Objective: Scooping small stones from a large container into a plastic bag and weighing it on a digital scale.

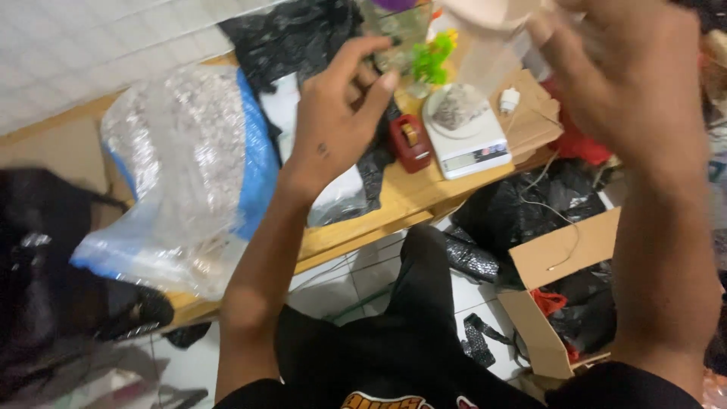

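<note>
While both hands are raised above the far end of the low wooden table (394, 198), a pale, blurred sheet of thin plastic wrapping (492, 30) hangs between them at the top of the view. The right hand (628, 76) is at its right edge, fingers spread; whether it pinches the sheet cannot be told. The left hand (341, 113) is half curled, thumb and fingers bent inward beside the sheet, with no firm grasp visible. Just below the sheet, a white digital kitchen scale (463, 136) sits on the table, carrying a small heap of grey material. Touching the scale's left side is a red tape dispenser (410, 142). Further left lies a large clear plastic bag with blue edging (189, 174). On the floor at the near right stands an open brown cardboard box (556, 257).
</note>
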